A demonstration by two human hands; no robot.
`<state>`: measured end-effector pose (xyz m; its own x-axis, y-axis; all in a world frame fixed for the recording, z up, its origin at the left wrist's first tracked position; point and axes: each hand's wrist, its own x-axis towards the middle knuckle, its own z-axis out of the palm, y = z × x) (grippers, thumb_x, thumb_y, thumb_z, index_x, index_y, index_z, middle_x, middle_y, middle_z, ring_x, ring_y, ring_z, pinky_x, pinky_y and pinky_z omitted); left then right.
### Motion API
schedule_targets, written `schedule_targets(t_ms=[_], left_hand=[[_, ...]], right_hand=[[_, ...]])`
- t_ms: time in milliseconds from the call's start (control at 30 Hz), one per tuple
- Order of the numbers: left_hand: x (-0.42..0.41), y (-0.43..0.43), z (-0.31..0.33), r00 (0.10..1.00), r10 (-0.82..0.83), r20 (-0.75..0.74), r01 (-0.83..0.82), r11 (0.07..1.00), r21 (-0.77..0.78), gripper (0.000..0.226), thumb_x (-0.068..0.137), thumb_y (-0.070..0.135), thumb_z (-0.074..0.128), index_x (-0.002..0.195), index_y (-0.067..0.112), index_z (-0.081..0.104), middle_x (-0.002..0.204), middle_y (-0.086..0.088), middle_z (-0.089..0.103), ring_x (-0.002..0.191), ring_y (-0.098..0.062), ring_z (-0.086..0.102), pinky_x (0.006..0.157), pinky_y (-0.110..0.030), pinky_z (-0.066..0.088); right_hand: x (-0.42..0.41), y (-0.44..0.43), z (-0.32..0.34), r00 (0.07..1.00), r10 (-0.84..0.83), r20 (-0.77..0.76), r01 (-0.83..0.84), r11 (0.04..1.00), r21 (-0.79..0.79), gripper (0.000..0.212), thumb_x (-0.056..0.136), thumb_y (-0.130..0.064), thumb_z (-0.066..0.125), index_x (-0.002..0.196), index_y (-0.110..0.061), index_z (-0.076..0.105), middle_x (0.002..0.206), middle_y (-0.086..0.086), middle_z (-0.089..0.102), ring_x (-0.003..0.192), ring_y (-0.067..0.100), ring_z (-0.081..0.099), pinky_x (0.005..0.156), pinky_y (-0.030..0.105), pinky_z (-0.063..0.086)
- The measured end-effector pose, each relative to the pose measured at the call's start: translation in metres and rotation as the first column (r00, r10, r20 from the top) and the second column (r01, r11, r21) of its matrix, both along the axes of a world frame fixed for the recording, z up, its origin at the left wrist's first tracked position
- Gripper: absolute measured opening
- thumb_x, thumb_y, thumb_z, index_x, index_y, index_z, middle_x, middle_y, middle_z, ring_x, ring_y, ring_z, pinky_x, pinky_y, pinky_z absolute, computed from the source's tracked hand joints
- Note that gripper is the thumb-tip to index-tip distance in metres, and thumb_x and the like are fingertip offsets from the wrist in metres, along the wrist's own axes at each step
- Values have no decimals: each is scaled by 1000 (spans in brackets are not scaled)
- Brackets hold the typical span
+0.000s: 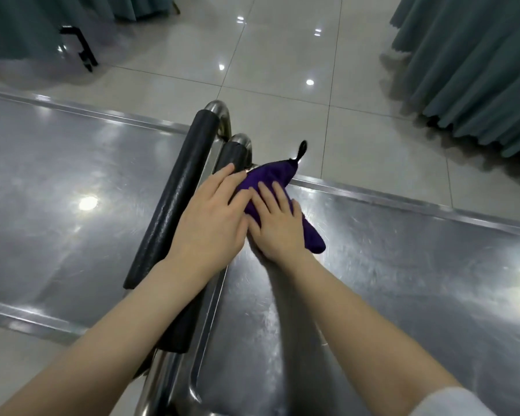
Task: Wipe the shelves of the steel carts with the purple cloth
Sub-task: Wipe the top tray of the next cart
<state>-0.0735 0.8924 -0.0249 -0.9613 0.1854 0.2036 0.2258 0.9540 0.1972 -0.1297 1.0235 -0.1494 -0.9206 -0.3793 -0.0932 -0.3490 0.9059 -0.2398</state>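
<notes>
Purple cloth (272,177) lies bunched on the right steel cart's top shelf (403,265), at the far corner beside a foam-covered handle (233,154). Neither grip clasps it. The left grip (210,217) rests flat-fingered over its left edge, and the right grip (278,223) presses its middle.

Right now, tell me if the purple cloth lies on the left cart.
No, the purple cloth lies on the right cart's shelf, under the right hand.
</notes>
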Motion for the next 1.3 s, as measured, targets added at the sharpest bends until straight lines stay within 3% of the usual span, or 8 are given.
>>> schedule_targets(t_ms=[367,500,667,800,900,1000,1167,1300], left_hand=[[-1,-4,-2,1000,-2,12,2,999,46,28,87,10,55,113,5,65,133,-13,56,136,-28,39,113,-40,32],[0,-4,-3,1000,-1,29,-1,999,54,28,88,13,53,113,6,65,134,-12,55,137,-27,37,113,-41,32],[0,-3,-1,999,10,38,-12,998,55,29,88,12,54,115,7,65,134,-11,55,137,-26,37,115,-39,30],[0,-2,0,1000,6,29,-8,998,64,27,89,12,53,112,6,66,133,-12,56,137,-26,38,113,-41,32],[0,-3,1,999,5,34,-7,998,63,26,89,14,52,109,6,67,134,-12,55,138,-26,37,112,-42,33],[0,-3,1,999,-3,33,1,998,66,24,87,13,52,105,6,68,133,-13,56,137,-28,39,110,-45,36],[-1,-4,0,999,-5,39,3,998,61,23,88,14,53,104,7,67,133,-12,55,137,-27,37,111,-43,34],[-1,-4,-1,999,-2,32,-1,998,69,23,87,13,53,103,6,67,133,-13,56,137,-27,38,111,-43,34]], right_hand=[[102,52,-8,956,261,-133,-277,954,-117,57,98,-58,35,148,-31,38,160,-5,24,147,17,22,110,47,32],[45,33,-6,970,212,-121,-220,974,-58,77,89,-74,33,152,-31,28,164,9,8,151,26,5,120,50,7],[-17,8,2,1000,29,11,-28,996,-86,74,84,-76,17,138,-36,45,155,13,30,147,30,16,119,45,0],[-8,6,9,994,73,-87,-88,980,-178,58,87,-58,40,130,-22,54,120,5,54,112,26,50,112,41,23],[10,12,15,995,101,-25,-104,949,-298,49,82,-48,63,124,-25,54,100,0,49,90,21,50,87,36,44],[7,13,25,988,50,146,14,910,-413,42,79,-38,70,114,-32,48,100,-7,44,83,12,50,77,34,51],[-20,22,38,972,-92,216,194,832,-520,38,78,-30,75,111,-29,56,116,-5,51,99,6,47,92,36,47],[-2,42,21,966,-259,-28,253,958,-133,56,94,-50,50,144,-25,42,158,10,19,142,28,26,115,45,26]])
